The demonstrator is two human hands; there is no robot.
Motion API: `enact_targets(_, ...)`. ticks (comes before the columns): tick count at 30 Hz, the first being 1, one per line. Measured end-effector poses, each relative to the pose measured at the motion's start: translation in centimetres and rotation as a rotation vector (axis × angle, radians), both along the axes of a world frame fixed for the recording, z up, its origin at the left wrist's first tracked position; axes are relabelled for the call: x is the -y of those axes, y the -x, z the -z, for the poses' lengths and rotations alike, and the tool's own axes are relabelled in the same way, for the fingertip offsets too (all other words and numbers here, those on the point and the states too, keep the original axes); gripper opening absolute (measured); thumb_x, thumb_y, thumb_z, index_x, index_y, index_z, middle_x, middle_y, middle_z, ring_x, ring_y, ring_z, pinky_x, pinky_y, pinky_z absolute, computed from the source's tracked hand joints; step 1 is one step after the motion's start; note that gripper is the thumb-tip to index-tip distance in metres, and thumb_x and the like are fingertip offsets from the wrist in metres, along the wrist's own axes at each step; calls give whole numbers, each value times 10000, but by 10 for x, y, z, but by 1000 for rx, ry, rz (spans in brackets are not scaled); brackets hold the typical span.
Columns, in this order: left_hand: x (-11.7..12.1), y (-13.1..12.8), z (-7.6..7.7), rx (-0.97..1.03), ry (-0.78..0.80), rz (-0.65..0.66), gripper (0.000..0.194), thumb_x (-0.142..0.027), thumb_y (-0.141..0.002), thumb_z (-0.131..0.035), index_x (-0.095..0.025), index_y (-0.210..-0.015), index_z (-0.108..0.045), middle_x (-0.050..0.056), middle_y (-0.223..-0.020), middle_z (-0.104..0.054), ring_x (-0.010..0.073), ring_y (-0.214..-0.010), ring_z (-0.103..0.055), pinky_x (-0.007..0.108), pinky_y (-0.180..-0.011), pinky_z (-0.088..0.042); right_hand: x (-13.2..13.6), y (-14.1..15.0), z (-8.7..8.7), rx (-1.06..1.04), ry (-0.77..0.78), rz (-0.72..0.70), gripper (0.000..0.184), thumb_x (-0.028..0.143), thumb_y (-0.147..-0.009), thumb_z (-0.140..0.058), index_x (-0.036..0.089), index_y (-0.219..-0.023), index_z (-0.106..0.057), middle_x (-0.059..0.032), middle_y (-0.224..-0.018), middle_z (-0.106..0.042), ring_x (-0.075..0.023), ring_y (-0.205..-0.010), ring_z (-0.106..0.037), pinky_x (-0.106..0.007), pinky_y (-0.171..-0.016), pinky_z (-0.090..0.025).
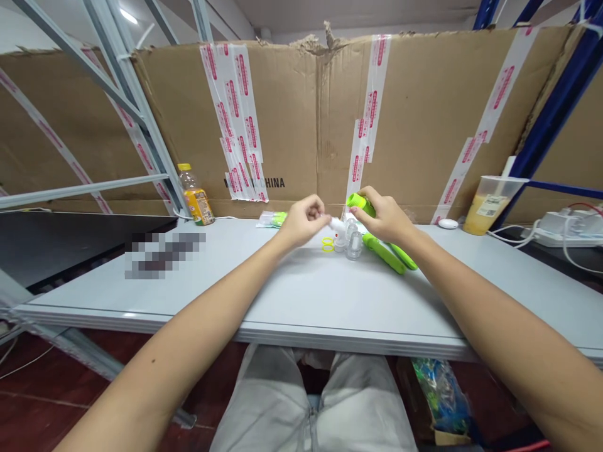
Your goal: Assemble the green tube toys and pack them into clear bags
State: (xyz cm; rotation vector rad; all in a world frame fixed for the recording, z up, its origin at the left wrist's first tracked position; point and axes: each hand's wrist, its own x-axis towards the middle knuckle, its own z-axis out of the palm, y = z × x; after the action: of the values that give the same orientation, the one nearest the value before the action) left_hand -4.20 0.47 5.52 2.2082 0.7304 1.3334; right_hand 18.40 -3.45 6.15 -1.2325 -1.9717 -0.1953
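My left hand (304, 221) is closed in a pinch on a small white plastic piece (336, 224), held just above the table. Across from it, my right hand (382, 215) grips a bright green hollow tube (360, 202), its open end tilted up to the left. Below and between the hands stand small clear bottles (354, 245). A white part (340, 243) stands beside them, and yellow rings (328, 245) lie to its left. Long green plastic pieces (384, 253) rest on the table under my right hand, partly hidden by it. The exact kind of these parts is hard to make out.
A white table (301, 301) backs onto a taped cardboard wall (292, 125). At the back left are a juice bottle (198, 198) and a packet with green contents (272, 219). A drink cup (492, 204), a white oval object (447, 223) and a power strip (570, 226) sit at right.
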Motion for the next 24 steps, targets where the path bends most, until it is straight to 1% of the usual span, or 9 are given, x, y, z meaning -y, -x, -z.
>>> enact_targets(2, -3, 3, -6, 234, 97, -12, 198, -275, -738, -636, -215, -759, -448, -74, -523, -500, 81, -406, -429, 228, -421, -311, 2, 0, -1, 41, 8, 1, 319, 472, -906, -491, 222, -1090, -562, 8, -645, -561, -185, -572, -494, -279, -573, -300)
enact_targets(3, -4, 4, -7, 315, 143, -3, 202, -276, -738, -628, -219, -763, -436, -74, -516, -513, 80, -381, -426, 225, -398, -302, 2, 1, -1, 66, 8, -2, 315, 465, -905, -491, 223, -1091, -566, 9, -644, -557, -185, -571, -491, -279, -574, -295)
enact_targets(5, -5, 3, -8, 384, 201, 32, 214, -269, -724, -637, -219, -768, -434, -70, -519, -541, 79, -361, -437, 217, -372, -299, 3, 1, -1, 117, -2, -9, 308, 450, -903, -488, 221, -1092, -570, 12, -632, -541, -185, -569, -483, -279, -575, -284)
enact_targets(7, -4, 0, -6, 360, 204, 74, 211, -261, -716, -658, -211, -764, -458, -71, -506, -540, 75, -360, -441, 211, -366, -315, 4, 2, 0, 167, -19, -10, 303, 442, -899, -488, 219, -1086, -572, 13, -621, -524, -186, -564, -467, -278, -571, -270)
enact_targets(10, -2, -5, -2, 304, 170, 122, 182, -270, -742, -670, -197, -767, -506, -67, -491, -539, 74, -369, -451, 209, -367, -340, 4, 4, 0, 238, -38, -10, 295, 450, -894, -492, 219, -1058, -574, 8, -624, -519, -183, -554, -443, -276, -561, -249)
enact_targets(12, -2, -6, 0, 313, 154, 135, 191, -296, -763, -685, -190, -788, -528, -57, -506, -556, 81, -386, -483, 211, -372, -365, 5, 4, -1, 275, -39, -15, 292, 454, -897, -491, 221, -1051, -577, 2, -641, -533, -184, -564, -448, -275, -560, -245)
enact_targets(17, -3, -7, 0, 333, 172, 175, 327, -409, -750, -766, -179, -832, -547, -44, -551, -582, 91, -425, -545, 218, -409, -430, 7, 5, -2, 307, -45, 15, 302, 462, -912, -475, 219, -1055, -585, -11, -654, -560, -189, -576, -467, -277, -568, -246)
enact_targets(21, 2, -7, 0, 258, 249, 264, 430, -487, -716, -807, -166, -888, -577, -26, -597, -607, 101, -485, -584, 236, -470, -488, 6, 6, 0, 319, -39, 22, 309, 471, -905, -483, 216, -1042, -592, -23, -671, -576, -199, -599, -490, -278, -576, -257)
enact_targets(24, 5, -8, 1, 227, 252, 274, 454, -496, -722, -805, -155, -940, -600, -9, -648, -621, 116, -558, -620, 255, -529, -528, 6, 7, 1, 302, -26, 12, 304, 459, -897, -494, 211, -1040, -594, -25, -677, -577, -200, -611, -499, -277, -581, -267)
